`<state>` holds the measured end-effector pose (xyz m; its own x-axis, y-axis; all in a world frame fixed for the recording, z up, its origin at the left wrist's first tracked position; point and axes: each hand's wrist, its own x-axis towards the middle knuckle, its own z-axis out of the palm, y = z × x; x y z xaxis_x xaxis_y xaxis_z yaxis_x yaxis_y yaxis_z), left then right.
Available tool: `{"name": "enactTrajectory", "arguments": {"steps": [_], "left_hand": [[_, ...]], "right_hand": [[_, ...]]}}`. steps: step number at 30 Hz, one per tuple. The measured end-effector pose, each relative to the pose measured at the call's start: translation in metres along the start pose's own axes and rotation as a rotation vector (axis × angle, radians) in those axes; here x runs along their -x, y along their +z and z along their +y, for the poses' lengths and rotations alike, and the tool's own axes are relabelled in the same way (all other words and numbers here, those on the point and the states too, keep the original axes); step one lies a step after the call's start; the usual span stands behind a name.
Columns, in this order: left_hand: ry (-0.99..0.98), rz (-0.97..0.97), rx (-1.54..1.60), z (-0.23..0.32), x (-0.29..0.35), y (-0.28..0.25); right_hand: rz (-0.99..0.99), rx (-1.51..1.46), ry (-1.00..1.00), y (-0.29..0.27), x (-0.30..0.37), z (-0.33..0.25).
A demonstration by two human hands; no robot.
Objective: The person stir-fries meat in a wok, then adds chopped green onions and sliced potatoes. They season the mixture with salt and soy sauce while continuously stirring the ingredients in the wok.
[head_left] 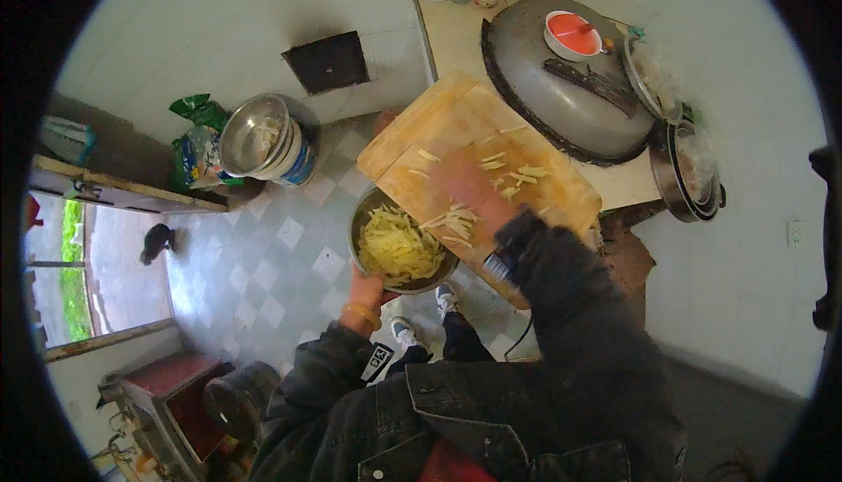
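Note:
My left hand (366, 292) grips the near left rim of a round metal bowl (354, 235), held in the air just below the cutting board's left edge. Inside it lies a heap of pale yellow strips (399, 249) that look like cut potato. A wooden cutting board (561, 197) rests at a slant on the counter corner and juts out over the bowl. Loose strips (526, 173) are scattered on it. Over the board's middle my right hand (474, 188) is smeared by motion, close to a small bunch of strips (458, 221); its fingers cannot be made out.
Behind the board, a large domed lid (561, 87) covers much of the counter, with a red-and-white bowl (572, 36) on top. Metal pans (680, 175) stand to the right. On the tiled floor at left are stacked basins (254, 135) and a green bag (200, 144); a dark animal (158, 243) is by the doorway.

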<state>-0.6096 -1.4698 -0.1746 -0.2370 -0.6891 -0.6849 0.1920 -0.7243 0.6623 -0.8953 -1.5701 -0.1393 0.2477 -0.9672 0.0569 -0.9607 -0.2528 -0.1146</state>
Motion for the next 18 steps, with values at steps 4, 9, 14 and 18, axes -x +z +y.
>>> {"name": "enactTrajectory", "arguments": {"steps": [4,9,14,18], "left_hand": [[-0.018,0.075,-0.083,0.002,0.005,0.006],[-0.010,0.089,-0.104,0.000,0.006,0.008],[0.041,0.065,-0.026,-0.007,0.007,0.011],[0.039,0.052,-0.050,-0.007,0.010,0.015]], "right_hand": [[0.353,-0.392,0.393,-0.003,0.009,0.141],[0.151,-0.411,0.554,0.005,0.028,0.149],[0.051,-0.166,0.585,0.014,0.061,0.048],[0.134,-0.284,0.290,0.000,0.104,-0.030]]}}
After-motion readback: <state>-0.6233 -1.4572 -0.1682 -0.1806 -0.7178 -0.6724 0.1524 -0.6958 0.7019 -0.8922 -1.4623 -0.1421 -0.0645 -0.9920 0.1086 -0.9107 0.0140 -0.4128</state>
